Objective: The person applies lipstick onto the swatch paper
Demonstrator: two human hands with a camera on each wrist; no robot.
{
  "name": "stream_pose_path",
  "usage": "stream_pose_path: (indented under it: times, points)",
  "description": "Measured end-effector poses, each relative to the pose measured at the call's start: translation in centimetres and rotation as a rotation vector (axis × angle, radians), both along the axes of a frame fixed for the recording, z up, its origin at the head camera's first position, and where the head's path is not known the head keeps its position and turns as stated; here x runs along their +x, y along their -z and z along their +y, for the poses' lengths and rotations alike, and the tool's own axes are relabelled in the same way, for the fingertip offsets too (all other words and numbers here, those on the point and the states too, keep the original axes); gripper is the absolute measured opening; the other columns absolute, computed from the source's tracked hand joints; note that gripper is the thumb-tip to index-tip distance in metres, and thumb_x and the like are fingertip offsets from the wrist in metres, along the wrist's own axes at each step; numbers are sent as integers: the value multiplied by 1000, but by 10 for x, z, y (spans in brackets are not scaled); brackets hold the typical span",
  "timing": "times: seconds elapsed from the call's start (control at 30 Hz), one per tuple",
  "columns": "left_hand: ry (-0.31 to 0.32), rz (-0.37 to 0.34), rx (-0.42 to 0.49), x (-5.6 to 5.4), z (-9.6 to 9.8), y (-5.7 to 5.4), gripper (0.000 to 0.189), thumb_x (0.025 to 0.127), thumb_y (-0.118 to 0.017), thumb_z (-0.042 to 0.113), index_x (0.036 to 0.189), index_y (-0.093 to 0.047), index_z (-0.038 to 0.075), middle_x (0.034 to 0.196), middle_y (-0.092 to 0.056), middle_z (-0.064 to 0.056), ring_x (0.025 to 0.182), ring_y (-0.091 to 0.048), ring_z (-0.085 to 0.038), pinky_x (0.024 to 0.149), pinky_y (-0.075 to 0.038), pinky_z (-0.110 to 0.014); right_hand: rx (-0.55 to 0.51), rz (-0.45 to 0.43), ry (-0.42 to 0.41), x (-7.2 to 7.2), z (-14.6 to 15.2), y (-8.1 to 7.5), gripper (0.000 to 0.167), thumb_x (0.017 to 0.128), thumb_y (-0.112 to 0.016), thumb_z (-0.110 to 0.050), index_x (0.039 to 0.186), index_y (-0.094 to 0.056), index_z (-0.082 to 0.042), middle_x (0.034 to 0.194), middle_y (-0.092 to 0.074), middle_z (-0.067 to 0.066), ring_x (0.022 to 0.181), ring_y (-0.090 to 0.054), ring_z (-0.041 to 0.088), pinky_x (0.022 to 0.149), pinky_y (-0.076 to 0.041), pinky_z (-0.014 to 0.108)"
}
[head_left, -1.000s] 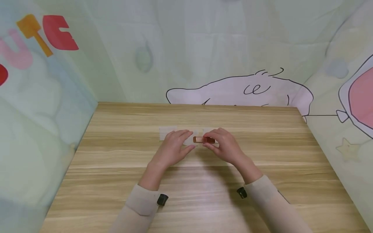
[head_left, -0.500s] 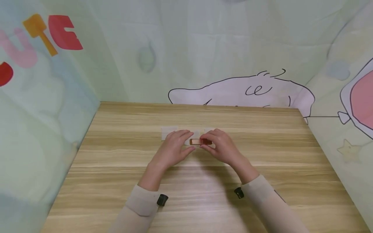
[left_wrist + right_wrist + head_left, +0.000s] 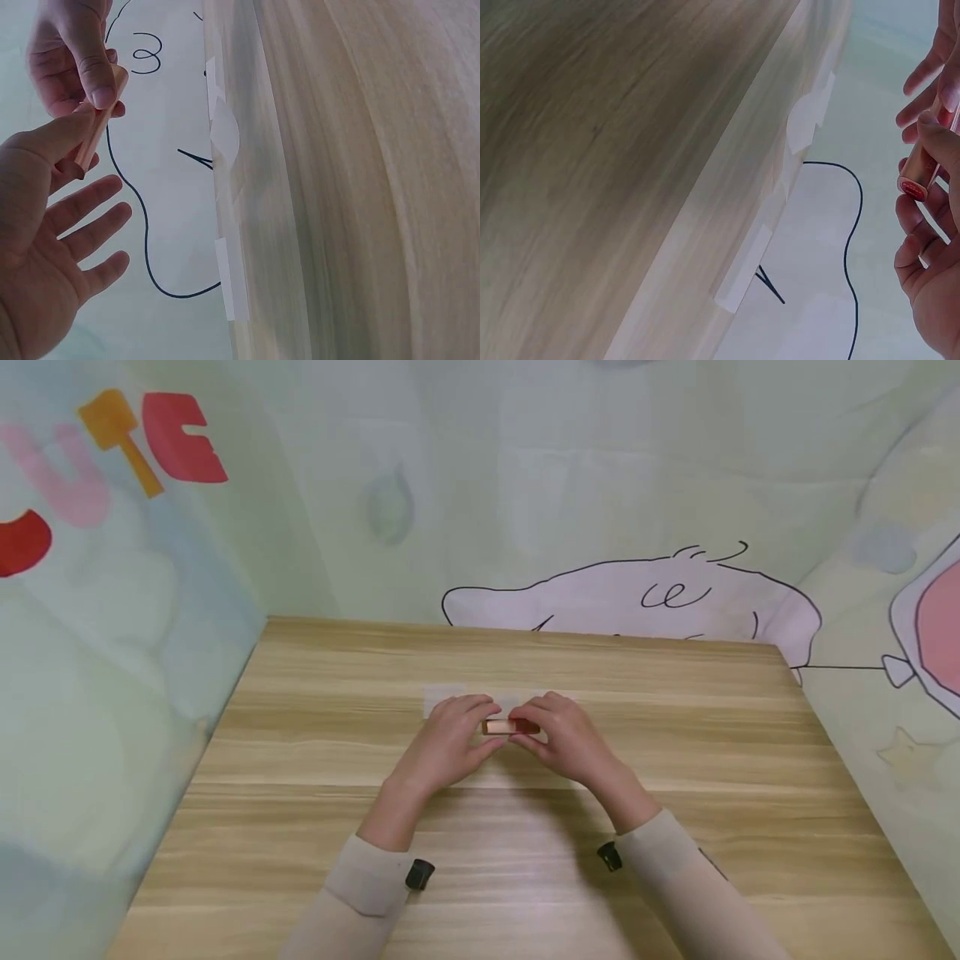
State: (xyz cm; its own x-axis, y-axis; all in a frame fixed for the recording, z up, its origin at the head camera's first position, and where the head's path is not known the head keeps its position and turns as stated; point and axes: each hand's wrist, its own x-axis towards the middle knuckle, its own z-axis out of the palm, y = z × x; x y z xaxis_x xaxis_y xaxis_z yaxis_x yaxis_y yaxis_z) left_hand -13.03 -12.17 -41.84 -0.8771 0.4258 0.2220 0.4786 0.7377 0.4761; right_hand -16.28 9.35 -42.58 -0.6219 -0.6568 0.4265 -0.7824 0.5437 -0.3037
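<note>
Tube [image 3: 498, 727] between left hand [image 3: 444, 743] and right hand [image 3: 568, 739], above table [image 3: 495, 877]. Three flat pieces [image 3: 441, 696] in row on table, just beyond hands. Backdrop [image 3: 330, 510] behind far table edge, also left and right.

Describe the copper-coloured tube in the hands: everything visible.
The copper-coloured tube is short, straight and glossy, metallic-looking, with rounded long edges. From the head view its left part looks pale and its right part darker red-brown; whether that is a joint or a reflection, I can't tell. The end by the right hand has a red face with markings too small to read. It is held off the table, lying crosswise and roughly level, pinched by the left hand and right hand.
</note>
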Motion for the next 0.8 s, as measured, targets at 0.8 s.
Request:
stream_pose_path:
  times: [0.8]
  points:
    - [12, 62, 34, 1, -6, -1, 24, 91, -78, 27, 108, -75, 9, 95, -66, 2, 86, -61, -15, 87, -52, -38, 68, 24, 9, 1, -15, -3, 22, 86, -83, -24, 102, -76, -11, 95, -74, -1, 80, -59, 15, 69, -50, 32]
